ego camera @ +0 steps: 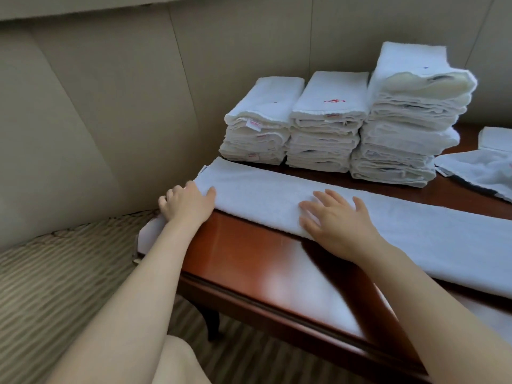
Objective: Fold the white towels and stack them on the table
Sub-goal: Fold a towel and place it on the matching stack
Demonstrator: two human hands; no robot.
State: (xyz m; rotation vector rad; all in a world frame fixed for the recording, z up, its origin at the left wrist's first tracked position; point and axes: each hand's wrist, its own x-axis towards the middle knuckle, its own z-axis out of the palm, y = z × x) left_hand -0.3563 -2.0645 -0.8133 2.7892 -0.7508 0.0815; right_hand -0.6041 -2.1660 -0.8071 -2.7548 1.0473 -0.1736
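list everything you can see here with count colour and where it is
long towel: 1, white, folded into a strip along the table's near side, left end hanging over the table's edge
stacks of folded towels: 3, white, side by side at the back of the table; the right one is tallest
loose towels: at least 2, white, far right of the table, cut off by the frame
table: 1, reddish-brown glossy wood
padded wall: beige, behind and to the left
carpet: beige striped, lower left
left hand: grips the strip's left end at the table's edge
right hand: flat on the strip, fingers spread
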